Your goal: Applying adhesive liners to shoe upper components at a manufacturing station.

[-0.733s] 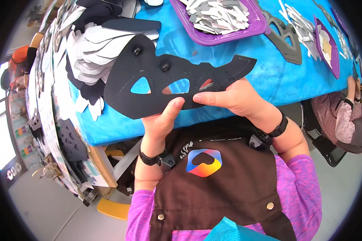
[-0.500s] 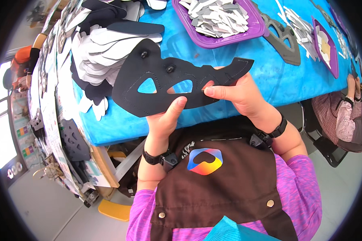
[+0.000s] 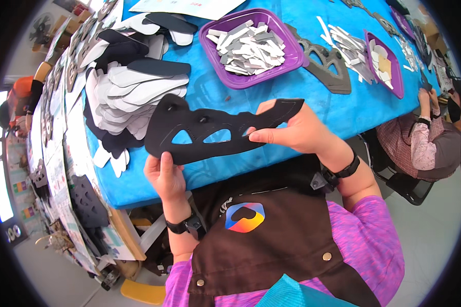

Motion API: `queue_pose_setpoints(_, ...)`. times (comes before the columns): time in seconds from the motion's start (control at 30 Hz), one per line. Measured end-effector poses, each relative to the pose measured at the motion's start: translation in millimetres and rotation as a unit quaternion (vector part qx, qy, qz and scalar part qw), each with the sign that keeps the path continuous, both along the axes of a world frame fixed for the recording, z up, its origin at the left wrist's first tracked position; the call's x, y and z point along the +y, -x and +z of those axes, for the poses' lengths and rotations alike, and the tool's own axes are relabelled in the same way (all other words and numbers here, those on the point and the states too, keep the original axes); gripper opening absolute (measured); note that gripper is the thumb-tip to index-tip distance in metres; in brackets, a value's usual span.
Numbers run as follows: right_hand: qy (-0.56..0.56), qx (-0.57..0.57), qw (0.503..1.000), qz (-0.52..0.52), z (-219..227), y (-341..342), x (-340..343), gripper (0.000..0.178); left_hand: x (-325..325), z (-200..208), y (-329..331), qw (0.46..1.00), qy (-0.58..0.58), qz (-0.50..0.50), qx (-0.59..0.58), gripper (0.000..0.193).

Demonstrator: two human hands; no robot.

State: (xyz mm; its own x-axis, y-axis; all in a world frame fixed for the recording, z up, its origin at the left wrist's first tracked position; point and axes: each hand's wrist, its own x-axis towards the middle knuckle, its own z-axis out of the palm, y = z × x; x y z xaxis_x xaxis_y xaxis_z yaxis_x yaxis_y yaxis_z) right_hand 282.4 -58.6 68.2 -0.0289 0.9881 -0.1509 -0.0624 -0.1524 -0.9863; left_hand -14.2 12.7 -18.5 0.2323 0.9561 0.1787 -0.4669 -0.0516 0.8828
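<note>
A flat black foam-like cutout (image 3: 195, 137) is held up over the near edge of the table. It has a wavy upper edge, several cut-out openings, two round black knobs on its left part and a narrow tail at the right. At its lower left edge my left hand (image 3: 166, 176) pinches it, thumb on the facing side, other fingers partly hidden. My right hand (image 3: 297, 130) grips the narrow right end, thumb in front and fingers behind.
A blue cloth (image 3: 189, 179) covers the table. Left lies a pile of white and black flat pieces (image 3: 128, 92). Beyond stands a purple tray (image 3: 241, 82) of white and grey strips. Rightward are a grey cutout (image 3: 333, 84), loose strips (image 3: 351, 51) and another person (image 3: 420, 148).
My left hand has slid left along the lower edge to the cutout's left corner. The cutout looks tilted flatter. The view has shifted, with more of the table's far side showing.
</note>
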Motion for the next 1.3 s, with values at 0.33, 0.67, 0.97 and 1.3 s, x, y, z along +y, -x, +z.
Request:
queue_pose_setpoints(0.33, -0.088, -0.610, 0.765, -0.188, 28, -163, 37, 0.027, -2, -14, 26, 0.966, 0.142, 0.013, -0.216, 0.034)
queue_pose_setpoints(0.67, 0.147, -0.713, 0.664, -0.173, -42, -327, 61, 0.024, 6, -11, 21, 0.955, 0.160, 0.018, -0.247, 0.032)
queue_pose_setpoints(0.97, 0.081, -0.647, 0.744, -0.148, -48, -296, 96, 0.034, 6, -9, 19, 0.960, 0.131, -0.006, -0.246, 0.032)
queue_pose_setpoints(1.3, 0.154, -0.609, 0.775, -0.070, -55, -308, 129, 0.032, 4, -9, 18, 0.965, 0.134, 0.009, -0.225, 0.037)
